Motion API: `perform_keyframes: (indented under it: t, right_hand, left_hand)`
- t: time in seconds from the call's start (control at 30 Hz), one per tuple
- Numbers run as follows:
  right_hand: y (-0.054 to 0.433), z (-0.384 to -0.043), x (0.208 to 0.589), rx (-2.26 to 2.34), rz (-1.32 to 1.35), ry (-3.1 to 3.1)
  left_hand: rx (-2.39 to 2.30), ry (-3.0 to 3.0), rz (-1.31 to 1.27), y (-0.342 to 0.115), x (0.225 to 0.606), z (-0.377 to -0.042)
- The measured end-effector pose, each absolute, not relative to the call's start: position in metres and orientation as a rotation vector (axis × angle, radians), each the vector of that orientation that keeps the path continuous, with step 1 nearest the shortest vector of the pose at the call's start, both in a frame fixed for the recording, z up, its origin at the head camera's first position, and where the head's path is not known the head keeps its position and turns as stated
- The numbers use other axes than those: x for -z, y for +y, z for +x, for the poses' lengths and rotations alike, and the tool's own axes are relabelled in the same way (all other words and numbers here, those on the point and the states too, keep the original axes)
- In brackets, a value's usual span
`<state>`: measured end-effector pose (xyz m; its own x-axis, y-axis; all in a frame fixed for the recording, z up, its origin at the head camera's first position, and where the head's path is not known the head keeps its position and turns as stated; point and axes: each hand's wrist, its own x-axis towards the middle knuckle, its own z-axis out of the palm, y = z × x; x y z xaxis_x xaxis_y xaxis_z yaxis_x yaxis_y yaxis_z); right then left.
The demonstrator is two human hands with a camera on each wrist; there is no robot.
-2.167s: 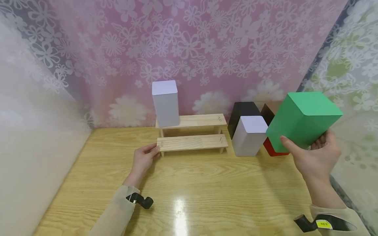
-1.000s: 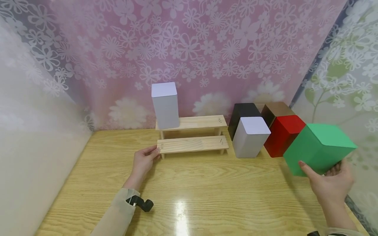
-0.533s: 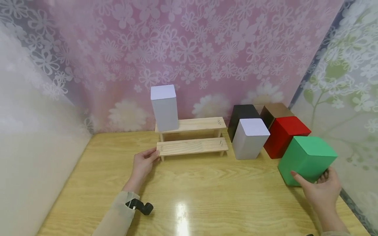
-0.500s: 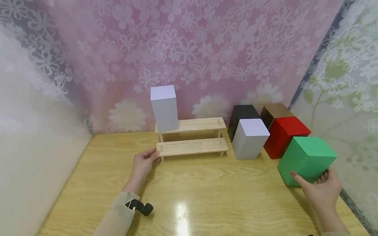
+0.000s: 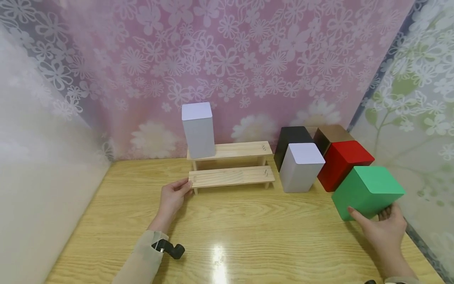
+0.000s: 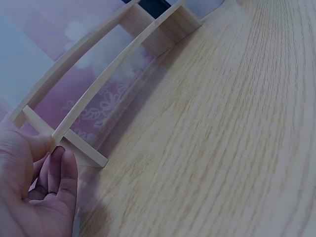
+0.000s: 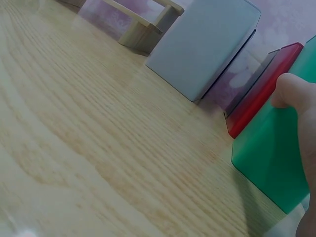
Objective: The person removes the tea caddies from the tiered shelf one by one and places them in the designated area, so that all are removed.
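In the head view my right hand [image 5: 384, 232] grips a green box [image 5: 367, 193] at the right of the table, thumb on its near side. The box leans slightly and sits just in front of a red box [image 5: 344, 163]; in the right wrist view its lower edge is at or just above the tabletop. My left hand [image 5: 173, 197] pinches the left end of the lower board of a two-step wooden rack [image 5: 232, 176], thumb above and fingers below, as the left wrist view shows. A tall white box [image 5: 198, 132] stands on the rack's upper board, at its left end.
Right of the rack stand a second white box [image 5: 301, 169], a black box [image 5: 292, 138] behind it, and a brown box [image 5: 333, 134] behind the red one. Flowered curtains [image 5: 230, 71] close off the back and sides of the wood-grain table [image 5: 248, 228].
The green box has come down from above the red box, toward me, to a place in front of it. Lately it has tilted slightly. My left hand has stayed on the rack.
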<state>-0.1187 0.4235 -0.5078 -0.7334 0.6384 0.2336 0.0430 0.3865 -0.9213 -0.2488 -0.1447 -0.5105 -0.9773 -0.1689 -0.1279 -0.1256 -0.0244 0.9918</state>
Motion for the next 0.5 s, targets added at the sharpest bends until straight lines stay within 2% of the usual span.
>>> perform_keyframes:
  t: [0.5]
  right_hand:
    - [0.4275,-0.1264,0.5027,-1.352,-0.535,-2.146]
  left_hand:
    - [2.223,-2.159,0.321,-0.1446,0.5093,-0.2481]
